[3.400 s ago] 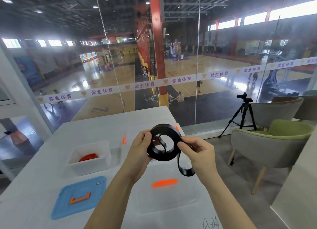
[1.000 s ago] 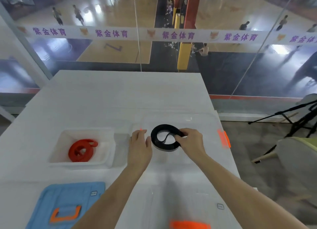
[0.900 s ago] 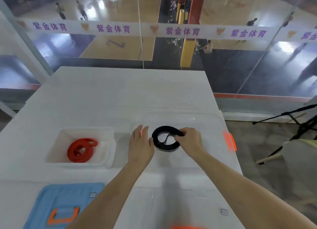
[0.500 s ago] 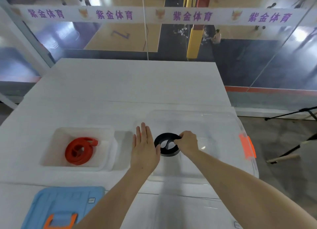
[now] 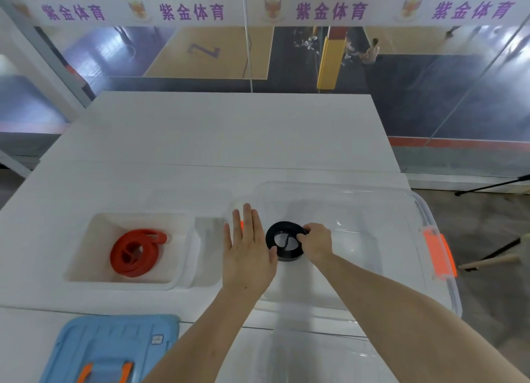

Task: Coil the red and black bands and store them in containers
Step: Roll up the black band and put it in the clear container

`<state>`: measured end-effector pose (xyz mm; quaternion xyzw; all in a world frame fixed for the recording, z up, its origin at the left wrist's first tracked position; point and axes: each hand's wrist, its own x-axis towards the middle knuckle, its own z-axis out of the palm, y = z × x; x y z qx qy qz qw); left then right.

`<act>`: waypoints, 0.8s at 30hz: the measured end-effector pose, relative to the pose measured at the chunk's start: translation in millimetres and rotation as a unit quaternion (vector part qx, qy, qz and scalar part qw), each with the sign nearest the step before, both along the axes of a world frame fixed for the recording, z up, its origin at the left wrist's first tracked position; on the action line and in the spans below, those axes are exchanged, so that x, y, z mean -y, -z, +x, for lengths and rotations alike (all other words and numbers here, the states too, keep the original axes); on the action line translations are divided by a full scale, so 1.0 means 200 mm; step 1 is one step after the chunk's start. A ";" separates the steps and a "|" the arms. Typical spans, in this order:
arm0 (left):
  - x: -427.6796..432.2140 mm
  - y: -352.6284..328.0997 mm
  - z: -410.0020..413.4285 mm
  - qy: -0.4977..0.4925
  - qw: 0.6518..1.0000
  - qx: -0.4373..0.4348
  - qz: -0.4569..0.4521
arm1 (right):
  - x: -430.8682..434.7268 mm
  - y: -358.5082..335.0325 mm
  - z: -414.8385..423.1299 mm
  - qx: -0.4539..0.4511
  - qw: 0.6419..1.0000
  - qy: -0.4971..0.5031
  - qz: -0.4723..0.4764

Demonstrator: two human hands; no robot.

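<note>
We see two bare hands, the left hand (image 5: 246, 256) and the right hand (image 5: 317, 242). The left forearm (image 5: 206, 334) and right forearm (image 5: 401, 319) are uncovered down to the frame edge. Nail detail is too small to tell.

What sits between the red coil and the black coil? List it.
Head view: the small tub's wall, a strip of table, then the flat left hand.

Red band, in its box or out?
In. The red band lies coiled on the floor of the small white box.
</note>
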<state>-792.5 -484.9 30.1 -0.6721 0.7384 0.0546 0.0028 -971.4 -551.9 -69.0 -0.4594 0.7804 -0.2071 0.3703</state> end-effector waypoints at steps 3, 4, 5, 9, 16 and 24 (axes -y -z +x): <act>-0.01 0.00 -0.01 -0.002 1.000 0.000 0.006 | 0.01 0.03 -0.01 -0.003 1.000 -0.001 -0.006; -0.01 -0.01 -0.02 -0.003 1.000 0.001 0.009 | 0.01 0.03 -0.01 -0.003 1.000 -0.003 -0.008; -0.01 -0.01 -0.02 -0.004 1.000 0.001 0.011 | 0.01 0.03 -0.01 -0.003 1.000 -0.003 -0.008; -0.01 -0.02 -0.02 -0.009 1.000 0.000 0.018 | 0.02 0.03 -0.03 0.011 1.000 -0.001 -0.010; -0.01 -0.05 -0.03 -0.014 0.999 0.015 0.033 | 0.03 -0.02 -0.04 0.050 0.997 -0.029 0.046; -0.01 -0.11 -0.02 -0.012 0.997 0.007 0.070 | -0.07 -0.23 -0.08 0.029 0.992 -0.122 0.030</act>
